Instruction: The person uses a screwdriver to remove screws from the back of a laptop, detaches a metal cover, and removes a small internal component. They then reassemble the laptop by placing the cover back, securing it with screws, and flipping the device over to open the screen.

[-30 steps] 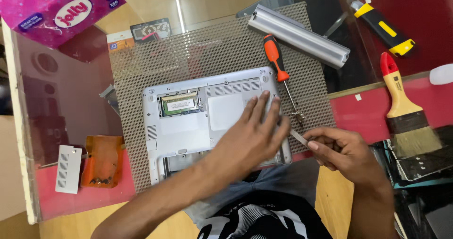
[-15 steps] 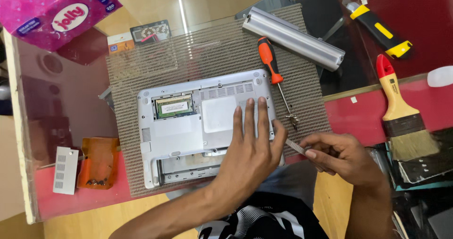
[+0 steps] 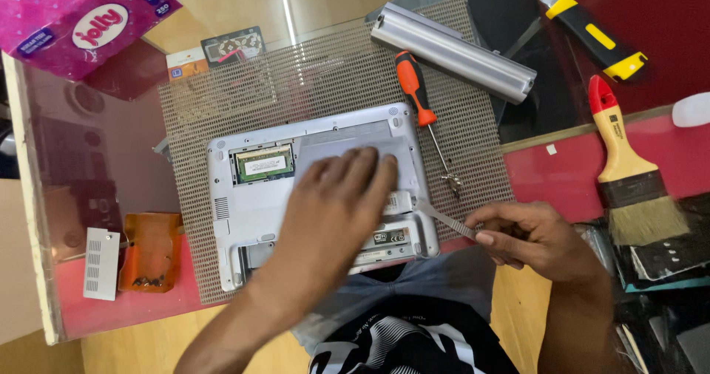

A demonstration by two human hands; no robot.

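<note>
**Camera placement: single head-worn view**

One view only, worn on the person's head, looking steeply down at the work table (image 3: 111,307) from close above. The wearer's torso fills the near edge; the far edge reaches a pink tissue box (image 3: 81,19) at far left. No second view shares the scene.

We are at a small electronics repair bench: an opened silver laptop base (image 3: 310,189) lies on a brown mesh mat (image 3: 325,86), with an orange-handled screwdriver (image 3: 416,89), wooden-handled paintbrush (image 3: 629,167) and yellow-black utility knife (image 3: 595,34) around it.
</note>
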